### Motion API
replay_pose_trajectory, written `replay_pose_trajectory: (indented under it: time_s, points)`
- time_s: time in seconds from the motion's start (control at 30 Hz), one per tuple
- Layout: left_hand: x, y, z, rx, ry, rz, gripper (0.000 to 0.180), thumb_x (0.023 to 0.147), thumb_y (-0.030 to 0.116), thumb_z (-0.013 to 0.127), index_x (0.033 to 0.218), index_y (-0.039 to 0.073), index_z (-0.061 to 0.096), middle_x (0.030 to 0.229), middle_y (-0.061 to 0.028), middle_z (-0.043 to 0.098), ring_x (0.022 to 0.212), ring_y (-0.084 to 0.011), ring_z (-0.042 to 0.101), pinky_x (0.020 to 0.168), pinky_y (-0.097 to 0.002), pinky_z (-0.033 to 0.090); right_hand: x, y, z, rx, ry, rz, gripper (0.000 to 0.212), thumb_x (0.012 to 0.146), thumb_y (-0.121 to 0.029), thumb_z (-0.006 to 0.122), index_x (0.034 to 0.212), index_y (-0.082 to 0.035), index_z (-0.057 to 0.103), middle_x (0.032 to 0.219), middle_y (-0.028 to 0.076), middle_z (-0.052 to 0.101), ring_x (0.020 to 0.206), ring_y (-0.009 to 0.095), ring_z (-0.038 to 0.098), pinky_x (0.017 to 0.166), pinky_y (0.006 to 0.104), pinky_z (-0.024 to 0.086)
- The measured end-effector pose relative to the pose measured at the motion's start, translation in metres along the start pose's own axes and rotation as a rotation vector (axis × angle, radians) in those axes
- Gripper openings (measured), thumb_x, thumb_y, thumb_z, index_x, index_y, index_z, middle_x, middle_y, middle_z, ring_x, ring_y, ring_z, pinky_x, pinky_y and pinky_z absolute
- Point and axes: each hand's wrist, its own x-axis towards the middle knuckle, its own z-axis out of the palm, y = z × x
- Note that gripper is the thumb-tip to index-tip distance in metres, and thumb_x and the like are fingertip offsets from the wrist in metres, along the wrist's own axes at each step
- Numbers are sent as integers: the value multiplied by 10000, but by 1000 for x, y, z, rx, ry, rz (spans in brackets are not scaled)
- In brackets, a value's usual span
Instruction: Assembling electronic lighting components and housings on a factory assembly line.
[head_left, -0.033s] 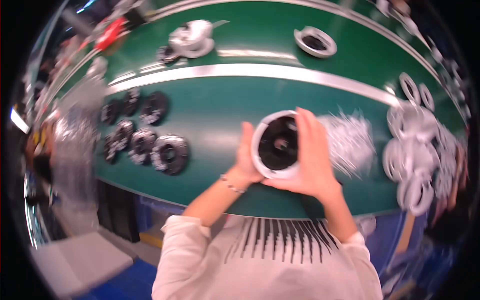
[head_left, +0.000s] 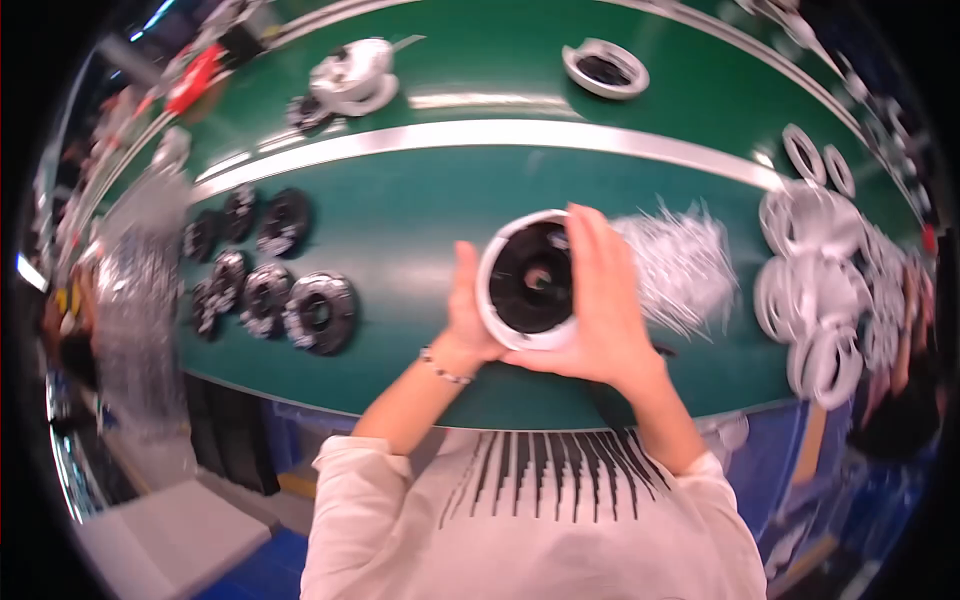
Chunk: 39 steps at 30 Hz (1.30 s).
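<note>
A round white housing (head_left: 487, 290) with a glossy black disc (head_left: 535, 278) inside it is held above the green bench, its open face up. My left hand (head_left: 472, 318) grips its left side, thumb pointing up and the other fingers hidden underneath. My right hand (head_left: 607, 310) wraps its right side, with the fingers laid along the far right rim. Just right of that hand lies a pile of thin clear-white strips (head_left: 685, 270). Several black rings (head_left: 322, 312), shiny as if wrapped in clear film, lie on the left of the bench.
Stacked white rings (head_left: 812, 285) cover the bench's right end. Beyond the pale strip (head_left: 480, 133) stand a white part (head_left: 355, 75) and a white ring with a black centre (head_left: 606, 70). Clear plastic sheeting (head_left: 145, 300) hangs at left. A person's arm (head_left: 905, 350) shows far right.
The whole view has shifted a little, so the bench and its parts appear slightly farther left. Both hands keep their hold on the white housing.
</note>
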Motion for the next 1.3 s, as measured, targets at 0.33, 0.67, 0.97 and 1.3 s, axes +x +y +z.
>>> replay_pose_trajectory:
  time_s: [0.33, 0.67, 0.97, 1.3]
  points:
    - [1, -18, -22, 18, -122, 37, 739, 760, 506, 475, 1266, -6, 304, 1252, -163, 390, 1122, -257, 432, 944, -376, 380, -20, -2, 6, -3, 109, 176, 1190, 396, -432, 793, 1296, 43, 176, 1266, 232, 248, 1108, 395, 319, 924, 458, 265]
    - [2, -5, -19, 104, -97, -24, 665, 706, 291, 485, 1261, -25, 302, 1240, -178, 407, 1115, -267, 447, 940, -371, 384, -13, 2, 0, 47, 151, 38, 1055, 417, -351, 761, 1254, 49, 256, 1235, 200, 298, 1096, 386, 346, 885, 438, 347]
    - [14, -20, -11, 128, 82, 56, 572, 707, 245, 452, 1190, -56, 393, 1151, -191, 484, 1051, -268, 489, 909, -364, 402, -28, 10, 13, 10, 252, 144, 1075, 417, -366, 761, 1261, 49, 240, 1239, 202, 292, 1100, 376, 345, 876, 445, 328]
    - [62, -31, 25, 110, 234, 24, 510, 755, 283, 425, 1146, -43, 435, 1125, -175, 508, 1031, -285, 507, 915, -392, 401, -48, 39, -3, 19, 393, 167, 1128, 500, -434, 764, 1316, 25, 134, 1355, 259, 141, 1227, 456, 160, 982, 523, 161]
